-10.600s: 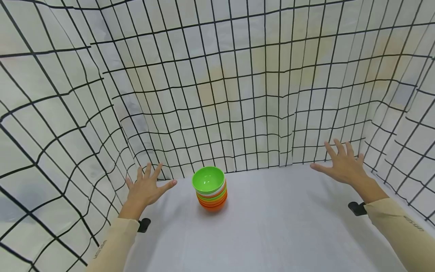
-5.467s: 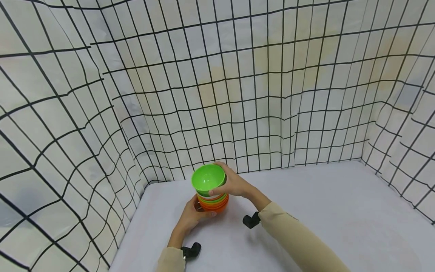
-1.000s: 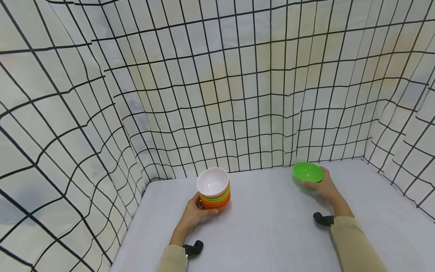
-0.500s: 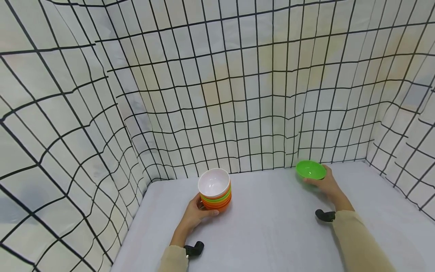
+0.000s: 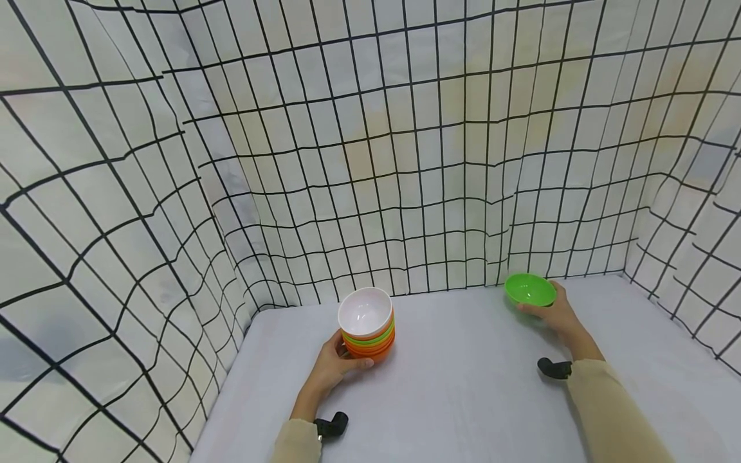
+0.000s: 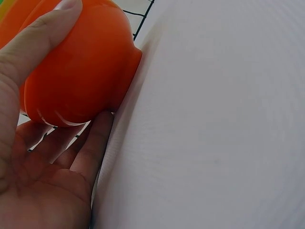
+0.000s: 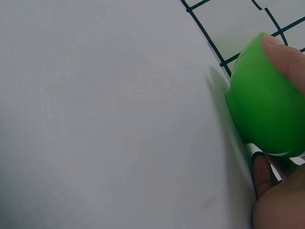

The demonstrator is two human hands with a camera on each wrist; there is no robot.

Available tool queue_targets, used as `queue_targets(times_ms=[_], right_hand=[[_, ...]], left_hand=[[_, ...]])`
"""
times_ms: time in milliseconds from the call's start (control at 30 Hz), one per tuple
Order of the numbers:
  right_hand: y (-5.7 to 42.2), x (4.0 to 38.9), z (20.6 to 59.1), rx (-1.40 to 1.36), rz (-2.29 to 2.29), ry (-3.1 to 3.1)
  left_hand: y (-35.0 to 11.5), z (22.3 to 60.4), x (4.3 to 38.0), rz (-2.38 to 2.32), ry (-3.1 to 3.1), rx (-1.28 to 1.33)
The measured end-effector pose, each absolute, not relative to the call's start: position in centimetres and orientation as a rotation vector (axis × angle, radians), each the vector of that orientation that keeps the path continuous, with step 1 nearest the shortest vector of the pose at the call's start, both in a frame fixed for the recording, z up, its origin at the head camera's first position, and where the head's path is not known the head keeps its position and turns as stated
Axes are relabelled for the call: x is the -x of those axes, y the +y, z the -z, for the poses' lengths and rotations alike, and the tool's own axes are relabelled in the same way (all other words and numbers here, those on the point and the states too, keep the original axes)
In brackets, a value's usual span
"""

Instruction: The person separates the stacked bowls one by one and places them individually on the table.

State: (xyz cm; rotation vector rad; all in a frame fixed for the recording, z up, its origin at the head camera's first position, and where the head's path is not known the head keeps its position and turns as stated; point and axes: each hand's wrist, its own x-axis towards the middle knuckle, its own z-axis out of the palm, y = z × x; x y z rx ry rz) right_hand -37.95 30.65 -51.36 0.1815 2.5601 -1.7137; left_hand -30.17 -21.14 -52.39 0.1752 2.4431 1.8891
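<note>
A stack of nested bowls [image 5: 370,344], orange, yellow and green with a white bowl [image 5: 366,313] on top, stands on the white table left of centre. My left hand [image 5: 330,370] holds its lower part, thumb at the near side and fingers round the left. The left wrist view shows the orange bottom bowl [image 6: 86,67] on the table between thumb and fingers. Farther right, near the back edge, my right hand [image 5: 558,315] grips a green bowl [image 5: 528,292] upright by its right side. In the right wrist view its base is at the tabletop; whether it bears fully there, I cannot tell.
White sheeting with a black grid [image 5: 405,161] encloses the table [image 5: 451,386] at the back and both sides. A black wrist device [image 5: 332,424] sits on the left wrist, and another black device [image 5: 554,368] on the right.
Earlier both hands were spread apart; then the left took the stack and the right the green top bowl. The right hand has carried that bowl rightward, baring the white one. The last half second shows hardly any motion.
</note>
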Motion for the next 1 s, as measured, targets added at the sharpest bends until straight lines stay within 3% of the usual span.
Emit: queue_targets(times_ms=[733, 1000], right_hand=[[30.16, 37.51, 51.49, -0.21, 1.755, 2.563], [30.59, 37.08, 51.0, -0.372, 1.834, 2.485]], left_hand=[[-21.1, 52.25, 30.0, -1.89, 2.465, -0.147], [-20.97, 52.12, 29.98, -1.893, 2.466, -0.15]])
